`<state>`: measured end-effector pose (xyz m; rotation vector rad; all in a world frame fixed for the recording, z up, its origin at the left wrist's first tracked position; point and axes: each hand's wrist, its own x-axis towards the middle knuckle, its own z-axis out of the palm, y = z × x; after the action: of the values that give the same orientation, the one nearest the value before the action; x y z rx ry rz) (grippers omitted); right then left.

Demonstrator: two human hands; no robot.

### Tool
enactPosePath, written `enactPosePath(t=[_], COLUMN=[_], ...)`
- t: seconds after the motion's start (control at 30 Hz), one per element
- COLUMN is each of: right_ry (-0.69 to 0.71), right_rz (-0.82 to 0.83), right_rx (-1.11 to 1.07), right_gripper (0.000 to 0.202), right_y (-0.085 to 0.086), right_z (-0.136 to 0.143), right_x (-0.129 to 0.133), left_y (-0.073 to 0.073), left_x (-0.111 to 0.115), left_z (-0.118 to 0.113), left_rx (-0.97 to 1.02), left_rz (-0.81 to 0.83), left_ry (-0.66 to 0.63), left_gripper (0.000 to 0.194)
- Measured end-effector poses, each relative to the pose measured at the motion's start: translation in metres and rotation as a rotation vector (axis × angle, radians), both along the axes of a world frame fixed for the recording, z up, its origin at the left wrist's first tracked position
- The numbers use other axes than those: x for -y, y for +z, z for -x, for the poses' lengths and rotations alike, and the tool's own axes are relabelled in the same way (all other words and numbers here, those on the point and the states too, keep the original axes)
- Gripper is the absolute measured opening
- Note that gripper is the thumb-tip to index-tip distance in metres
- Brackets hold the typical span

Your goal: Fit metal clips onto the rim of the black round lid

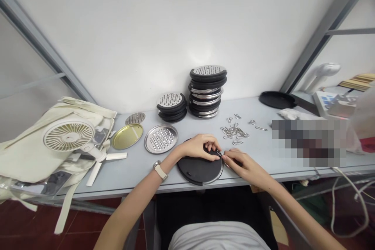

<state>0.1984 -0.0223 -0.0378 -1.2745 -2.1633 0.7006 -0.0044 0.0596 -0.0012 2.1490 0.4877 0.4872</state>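
Note:
A round black disc point(199, 170) with a silver rim lies at the table's front edge. Resting over its upper part, my left hand point(203, 147) pinches a small metal clip point(219, 153) near the disc's right rim. My right hand point(241, 165) has its fingers closed on the same clip from the right. Behind my right hand lies a loose pile of metal clips point(235, 132). To the left of the disc is a round silver grater plate point(161, 139), lying flat.
A tall stack of black and silver discs point(205, 101) and a shorter stack point(172, 111) stand by the wall. A gold lid point(127, 136), white fan point(69, 136) and cream bag point(26, 144) are left. A black tray point(277, 100) sits back right.

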Motion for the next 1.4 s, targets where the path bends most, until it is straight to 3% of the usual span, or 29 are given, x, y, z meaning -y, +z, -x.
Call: enactPosePath(t=[0.63, 1.4], right_ry=[0.005, 0.018], right_rz=[0.003, 0.034], right_rx=[0.014, -0.015], right_gripper=[0.037, 0.039], right_y=[0.0039, 0.0050], right_z=[0.0001, -0.0009], right_x=[0.0008, 0.0011], left_y=[-0.0009, -0.0005], left_x=[-0.0013, -0.0020], left_z=[0.0017, 0.0005], left_rx=[0.031, 0.003], left_rz=[-0.038, 0.112], left_ry=[-0.013, -0.031], left_gripper=[0.024, 0.024])
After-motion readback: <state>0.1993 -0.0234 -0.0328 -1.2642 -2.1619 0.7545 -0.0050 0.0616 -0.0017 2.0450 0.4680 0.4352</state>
